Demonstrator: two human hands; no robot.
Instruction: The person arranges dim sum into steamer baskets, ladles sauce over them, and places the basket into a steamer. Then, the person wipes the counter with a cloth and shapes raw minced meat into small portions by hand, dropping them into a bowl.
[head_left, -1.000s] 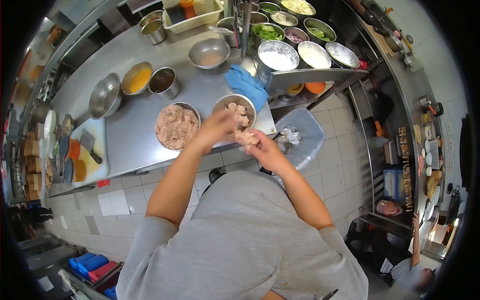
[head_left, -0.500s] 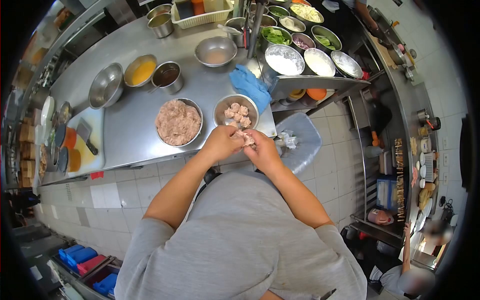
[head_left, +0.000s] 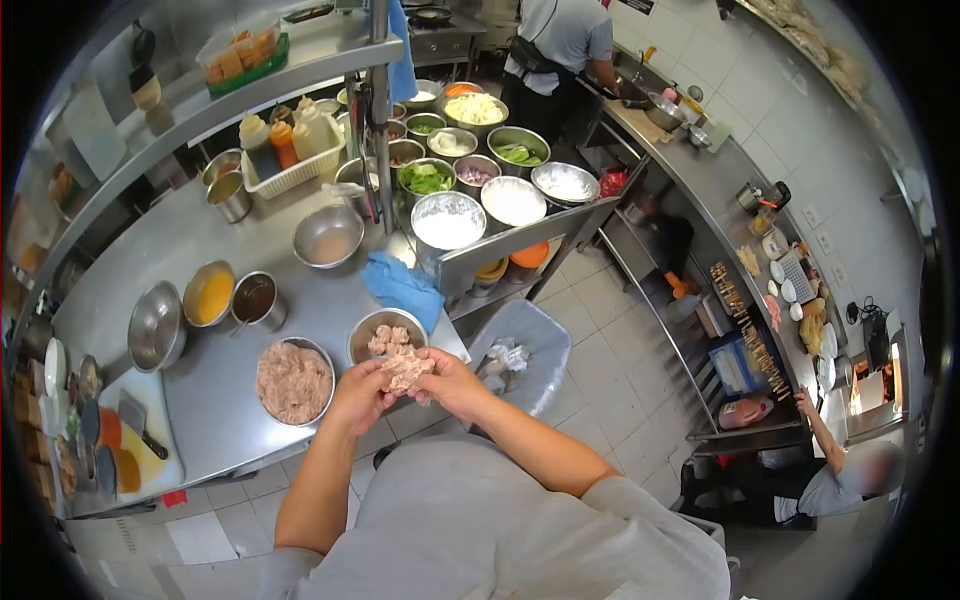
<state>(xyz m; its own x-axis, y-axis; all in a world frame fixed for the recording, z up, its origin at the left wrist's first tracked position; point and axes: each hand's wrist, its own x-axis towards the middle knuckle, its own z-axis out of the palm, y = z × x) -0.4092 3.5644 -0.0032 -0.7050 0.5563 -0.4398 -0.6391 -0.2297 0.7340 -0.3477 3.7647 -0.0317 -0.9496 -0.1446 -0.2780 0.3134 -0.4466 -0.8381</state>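
Note:
A lump of pale pink minced meat (head_left: 406,371) is held between my two hands, just in front of a metal bowl (head_left: 357,352). My left hand (head_left: 360,398) grips it from the left, fingers curled around its side. From the right, my right hand (head_left: 452,385) closes on the same lump with thumb and fingers. Several rough meatballs (head_left: 390,339) lie in that bowl, partly hidden behind the held meat. To the left stands a bigger bowl heaped with minced meat (head_left: 292,382).
Beside the meatball bowl lies a blue cloth (head_left: 402,290). A lined bin (head_left: 545,355) stands below the table edge at right. Bowls of yellow liquid (head_left: 214,295) and white powder (head_left: 449,221) sit farther back. Two co-workers (head_left: 560,50) are in view, at the back and lower right.
My view has tilted up and shifted right, showing the shelf and a co-worker at the back. The meat between my hands looks more spread out and shows more clearly.

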